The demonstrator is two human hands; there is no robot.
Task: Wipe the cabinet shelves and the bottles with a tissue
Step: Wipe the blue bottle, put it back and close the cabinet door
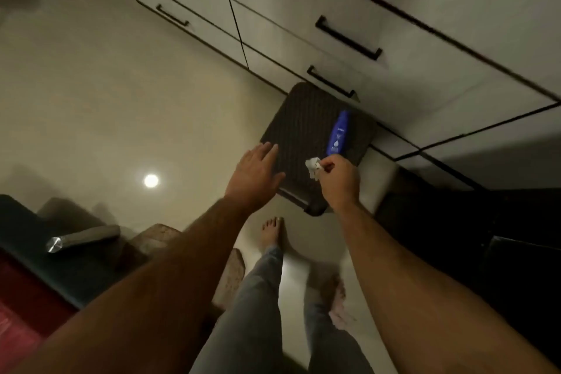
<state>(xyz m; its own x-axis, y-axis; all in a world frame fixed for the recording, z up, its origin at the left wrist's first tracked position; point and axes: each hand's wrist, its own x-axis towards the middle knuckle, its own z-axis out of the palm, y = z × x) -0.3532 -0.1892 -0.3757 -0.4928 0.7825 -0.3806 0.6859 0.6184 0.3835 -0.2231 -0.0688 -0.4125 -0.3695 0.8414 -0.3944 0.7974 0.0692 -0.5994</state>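
A dark stool [306,130] stands on the pale floor [106,100], right up against the white cabinet [334,9]; a blue bottle [337,133] lies on its side on top of the stool, on the side near the cabinet. The person's right hand [338,181] is just by the bottom end of the bottle; its fingers are pinched on a small white tissue [312,166], scrunched up, which hangs over the stool top just beside the bottle. Whether the tissue touches the bottle cannot be told. The left hand [256,173] is flat and spread, with nothing in it, over the edge of the stool far from the bottle; it may rest on the stool or hang just above it, that is not clear.

The cabinet drawers and doors above the stool are all closed, so no shelf shows; whether any shelf is clean cannot be told. Only this one bottle can be seen; it looks like the wipe on it is just starting or just ending. So most of the job, the shelves and any other bottles, seems to be left to do.
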